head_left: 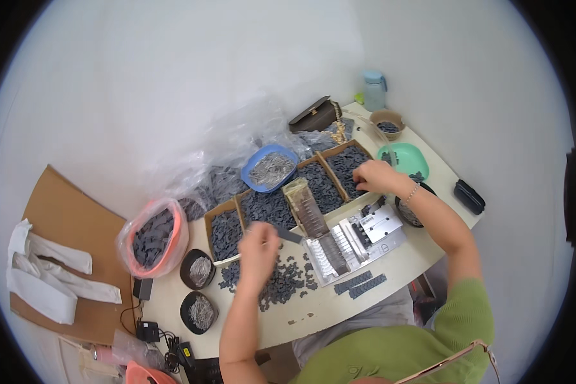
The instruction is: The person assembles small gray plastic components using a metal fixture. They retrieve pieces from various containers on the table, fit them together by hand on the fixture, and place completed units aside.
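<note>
- Above the bench (256, 329), left hand (259, 249) and right hand (376, 176) are well apart.
- Left: blurred, fingers curled, near loose dark pieces (281, 285); cannot tell what it holds.
- Right: fingers bent at the right compartment of the tray (327, 171); grip hidden.
- Metal jig (379, 225): before the tray, two dark strips (360, 285) near its front edge.

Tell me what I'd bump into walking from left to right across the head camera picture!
White cloth → pink basin → person's left hand → dark brown handbag → person's right hand → black case.
</note>
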A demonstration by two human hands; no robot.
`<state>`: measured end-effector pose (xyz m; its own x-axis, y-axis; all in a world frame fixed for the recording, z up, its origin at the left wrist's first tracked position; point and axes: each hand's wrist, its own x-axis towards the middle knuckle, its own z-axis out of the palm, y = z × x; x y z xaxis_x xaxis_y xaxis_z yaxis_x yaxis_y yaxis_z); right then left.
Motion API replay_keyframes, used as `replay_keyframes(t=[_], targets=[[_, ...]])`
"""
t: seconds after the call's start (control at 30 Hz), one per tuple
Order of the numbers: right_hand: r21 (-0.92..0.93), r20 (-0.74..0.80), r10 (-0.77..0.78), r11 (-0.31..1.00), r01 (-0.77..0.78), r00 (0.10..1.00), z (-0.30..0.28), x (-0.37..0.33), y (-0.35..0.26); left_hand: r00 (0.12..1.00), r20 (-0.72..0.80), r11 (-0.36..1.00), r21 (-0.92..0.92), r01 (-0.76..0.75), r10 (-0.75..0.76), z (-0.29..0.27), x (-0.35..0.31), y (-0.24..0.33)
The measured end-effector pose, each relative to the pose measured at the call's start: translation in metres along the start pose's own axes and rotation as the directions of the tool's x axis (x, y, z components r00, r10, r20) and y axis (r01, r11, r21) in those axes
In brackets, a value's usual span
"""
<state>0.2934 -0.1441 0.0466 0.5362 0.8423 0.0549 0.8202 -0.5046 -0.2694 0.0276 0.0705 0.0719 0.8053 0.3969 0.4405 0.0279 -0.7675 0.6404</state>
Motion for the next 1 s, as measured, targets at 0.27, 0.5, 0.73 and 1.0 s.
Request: replay_keyframes(t=[0.27, 0.5, 0.73, 1.0], targets=[[-0.132, -0.165, 0.011, 0.991, -0.034, 0.986, 0.006, -0.001, -0.001, 0.721, -0.549, 0.675, 0.722, 0.153, 0.423, -0.14, 0.055, -0.137], [0.281, -0.345, -0.08, 0.942, 0.185, 0.935, -0.006, -0.02, -0.043, 0.998, 0.024, 0.868, 0.495, 0.045, -0.065, -0.06, 0.03, -0.146], [0.441, -0.302, -0.297, 0.799, 0.409, 0.906, 0.02, -0.046, -0.089, 0.993, 0.056, 0.711, 0.702, 0.032, -0.1, -0.019, 0.037, -0.147], [0.755, -0.072, -0.3, 0.607, 0.248, 0.951, 0.048, -0.058, -0.092, 0.989, -0.15, 0.962, 0.268, 0.051, -0.011, -0.021, 0.029, -0.102]])
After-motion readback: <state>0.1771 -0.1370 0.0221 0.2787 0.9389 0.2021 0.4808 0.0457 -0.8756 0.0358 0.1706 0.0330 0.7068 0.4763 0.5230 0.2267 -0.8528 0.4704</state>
